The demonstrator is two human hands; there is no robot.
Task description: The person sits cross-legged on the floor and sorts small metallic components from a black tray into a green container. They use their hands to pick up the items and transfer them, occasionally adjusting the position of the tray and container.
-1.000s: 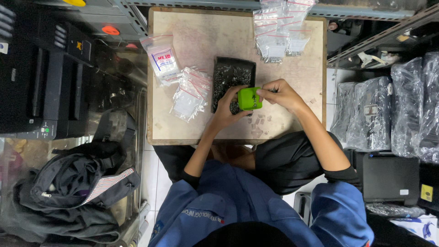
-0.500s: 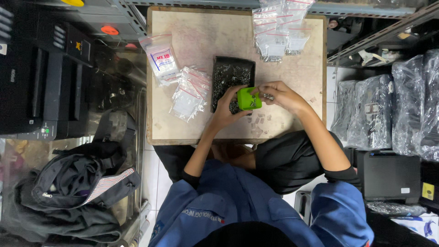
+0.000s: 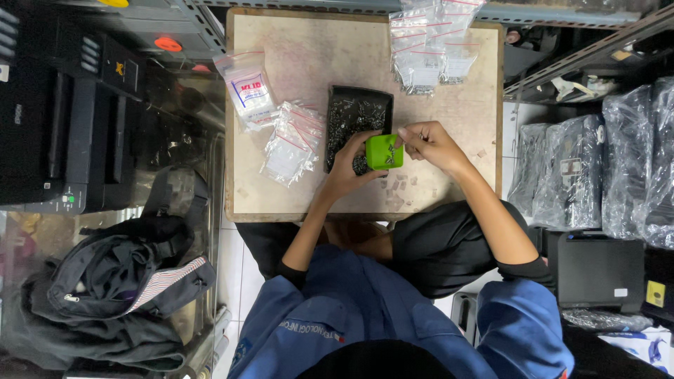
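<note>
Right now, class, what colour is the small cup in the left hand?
Bright green cup, seen best in the head view, held by the left hand.

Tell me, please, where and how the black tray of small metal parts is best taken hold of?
Probably by the black tray far rim, coming from the table's far side: that short edge is bare, while the left hand and green cup cover its near end.

On the table, the tray sits mid-board with bags to its left and more bags at the far edge, while both hands, left and right, hold a small box over the tray's near end.
</note>
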